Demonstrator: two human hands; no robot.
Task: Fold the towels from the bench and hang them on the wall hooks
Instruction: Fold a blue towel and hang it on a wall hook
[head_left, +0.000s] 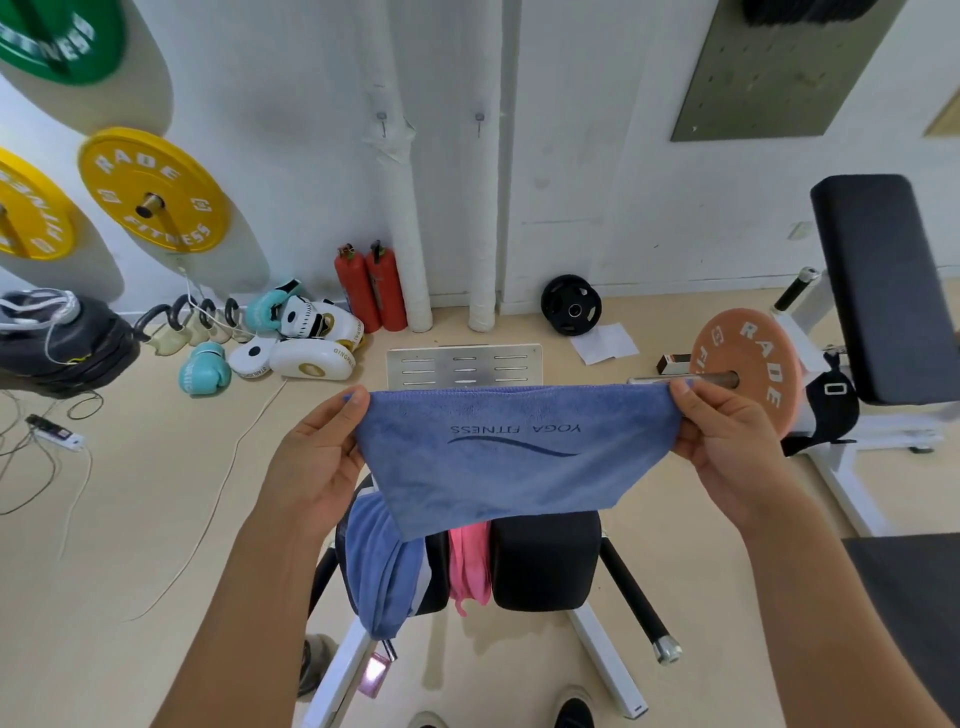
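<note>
The left hand (317, 457) and the right hand (727, 447) hold a blue towel (514, 457) stretched between them above the table (545, 561); each grip is closed, thumb and fingers pinching an upper corner of the cloth; the towel hangs folded, its printed "YOGA FITNESS" reading upside down; beneath it a second blue towel (382, 566) drapes over the table's left edge, and a pink towel (470, 566) lies just beside it; two wall hooks (382, 123) sit on the white wall ahead, well apart from the hands.
</note>
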